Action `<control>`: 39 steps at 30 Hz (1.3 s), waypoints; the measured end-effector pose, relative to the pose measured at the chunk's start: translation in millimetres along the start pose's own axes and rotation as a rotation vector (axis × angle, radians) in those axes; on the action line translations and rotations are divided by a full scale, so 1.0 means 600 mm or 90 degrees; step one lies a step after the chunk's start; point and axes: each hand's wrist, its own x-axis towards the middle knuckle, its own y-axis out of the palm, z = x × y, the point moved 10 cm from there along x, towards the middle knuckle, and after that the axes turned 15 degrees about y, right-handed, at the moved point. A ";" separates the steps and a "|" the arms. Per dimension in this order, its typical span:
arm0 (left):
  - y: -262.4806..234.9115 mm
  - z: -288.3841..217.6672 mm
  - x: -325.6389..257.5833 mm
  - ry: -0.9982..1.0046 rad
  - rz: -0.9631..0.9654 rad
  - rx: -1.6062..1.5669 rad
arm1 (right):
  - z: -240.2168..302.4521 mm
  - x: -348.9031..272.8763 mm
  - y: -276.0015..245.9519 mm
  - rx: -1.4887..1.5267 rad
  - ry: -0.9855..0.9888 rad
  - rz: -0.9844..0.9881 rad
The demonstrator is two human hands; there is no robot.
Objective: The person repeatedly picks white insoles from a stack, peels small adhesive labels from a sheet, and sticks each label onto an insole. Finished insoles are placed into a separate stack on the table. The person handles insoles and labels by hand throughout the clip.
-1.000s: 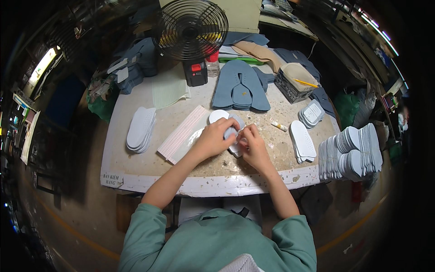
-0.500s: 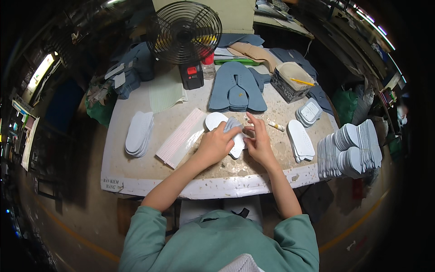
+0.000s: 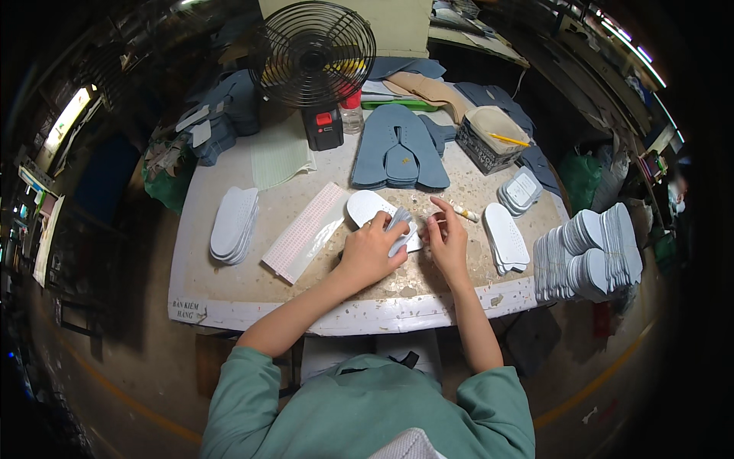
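Note:
In the middle of the table, my left hand [image 3: 370,249] is closed on a small bundle of light grey insole pieces [image 3: 397,228], tilted up on edge between thumb and fingers. Beneath it lies a white insole [image 3: 364,205] with rows of small holes, partly hidden by that hand. My right hand [image 3: 449,241] is just right of the bundle and apart from it. Its index finger is stretched out, the other fingers are partly bent, and nothing shows in it. Beyond its fingertips lies a small white and yellow tube [image 3: 466,213].
Stacks of white insoles [image 3: 234,226] [image 3: 505,237] lie left and right, with bundled insoles [image 3: 587,256] at the right edge. A pink-lined sheet [image 3: 304,233] lies left of my hands. Blue-grey cut pieces [image 3: 400,149], a fan [image 3: 312,57] and a box [image 3: 491,141] stand behind.
My left hand has tilted the grey insole pieces more upright and brought its thumb round to the near side. My right hand has drawn away to the right, off the pieces.

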 end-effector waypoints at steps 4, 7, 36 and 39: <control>-0.010 -0.003 0.003 -0.010 0.028 -0.079 | -0.050 -0.003 0.034 0.263 0.216 0.135; -0.026 -0.006 0.006 0.008 0.024 -0.074 | -0.040 -0.004 0.039 0.160 0.189 0.124; -0.130 0.273 -0.060 -0.231 -0.157 -0.409 | 0.108 -0.129 -0.304 -0.282 -0.121 -0.503; -0.093 0.229 -0.037 -0.192 -0.093 -0.500 | 0.155 -0.077 -0.206 -0.125 -0.164 -0.266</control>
